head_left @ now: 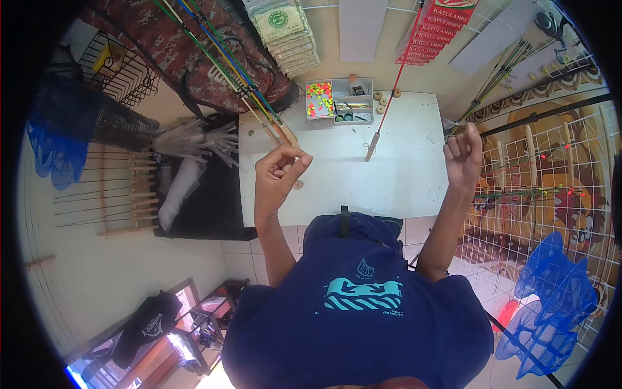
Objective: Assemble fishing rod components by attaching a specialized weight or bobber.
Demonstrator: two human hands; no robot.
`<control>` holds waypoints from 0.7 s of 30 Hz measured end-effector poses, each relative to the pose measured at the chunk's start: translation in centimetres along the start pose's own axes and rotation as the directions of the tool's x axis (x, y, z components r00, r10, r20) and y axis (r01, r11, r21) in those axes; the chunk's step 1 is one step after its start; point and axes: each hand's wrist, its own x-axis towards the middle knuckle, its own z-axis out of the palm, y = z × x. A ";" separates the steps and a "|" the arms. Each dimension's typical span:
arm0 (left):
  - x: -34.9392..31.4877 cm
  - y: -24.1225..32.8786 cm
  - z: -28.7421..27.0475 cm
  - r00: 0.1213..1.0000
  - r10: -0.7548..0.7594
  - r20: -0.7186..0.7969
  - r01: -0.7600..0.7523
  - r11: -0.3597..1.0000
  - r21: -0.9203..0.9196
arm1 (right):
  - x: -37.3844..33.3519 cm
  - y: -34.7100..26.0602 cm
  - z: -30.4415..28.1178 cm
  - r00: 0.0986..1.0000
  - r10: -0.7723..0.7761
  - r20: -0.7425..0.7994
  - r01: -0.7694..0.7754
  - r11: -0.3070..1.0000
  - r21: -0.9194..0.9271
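My left hand (282, 176) is raised over the left part of a white table (343, 188). Its thumb and forefinger are pinched together; whatever lies between them is too small to make out. Beside it, a small round wooden disc (299, 185) lies on the table. My right hand (464, 157) is held up past the table's right edge, fingers curled in, and anything inside is hidden. Between the hands, a thin red rod (387, 107) with a short wooden handle (372, 148) stands tilted, its handle end on the table, touched by neither hand.
Behind sits a white compartment box (373, 104) with bright floats (319, 97), next to several wooden discs (379, 96). Green, blue and yellow rods (223, 55) lean at the left with a camouflage bag (220, 91). Wire grid (518, 194) and blue nets (551, 285) hang right.
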 end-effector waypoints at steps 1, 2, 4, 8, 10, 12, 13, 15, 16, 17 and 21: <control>0.0 -0.3 -0.2 0.999 0.045 -0.011 -0.045 0.999 0.005 | 0.1 -0.2 -0.1 0.997 -0.045 -0.061 0.043 0.998 -0.039; 0.1 -0.4 -0.5 0.999 0.051 -0.017 -0.051 0.999 0.002 | 0.3 -0.3 -0.3 0.994 -0.056 -0.095 0.056 0.998 0.002; 0.0 0.1 -0.5 0.998 0.053 -0.032 -0.054 0.998 -0.012 | 0.5 -0.6 -0.8 0.994 -0.065 -0.086 0.065 0.998 -0.005; -0.1 0.7 -0.8 0.998 0.056 -0.041 -0.058 0.998 -0.038 | 0.7 -0.9 -1.2 0.994 -0.084 -0.064 0.083 0.996 -0.015; -0.1 0.8 -0.9 0.997 0.065 -0.046 -0.067 0.996 -0.054 | 0.7 -1.0 -1.2 0.993 -0.093 -0.069 0.091 0.995 -0.027; -0.1 0.7 -1.3 0.996 0.073 -0.043 -0.077 0.993 -0.094 | 0.6 -1.1 -1.1 0.988 -0.108 -0.112 0.103 0.993 -0.050; -0.1 0.7 -1.4 0.996 0.074 -0.043 -0.077 0.993 -0.094 | 0.7 -1.1 -1.2 0.988 -0.108 -0.111 0.103 0.993 -0.049; -0.2 0.7 -1.4 0.996 0.073 -0.056 -0.078 0.993 -0.090 | 0.8 -1.2 -1.6 0.990 -0.104 -0.094 0.103 0.995 -0.018; -0.2 0.8 -1.5 0.996 0.074 -0.056 -0.079 0.993 -0.090 | 0.8 -1.2 -1.7 0.990 -0.105 -0.093 0.103 0.994 -0.018; -0.2 0.9 -1.5 0.995 0.080 -0.064 -0.086 0.993 -0.087 | 0.8 -1.2 -1.7 0.989 -0.109 -0.100 0.109 0.994 -0.009; -0.2 1.2 -1.3 0.985 0.115 -0.125 -0.122 0.991 -0.047 | 1.1 -1.3 -2.0 0.987 -0.113 -0.111 0.113 0.994 -0.011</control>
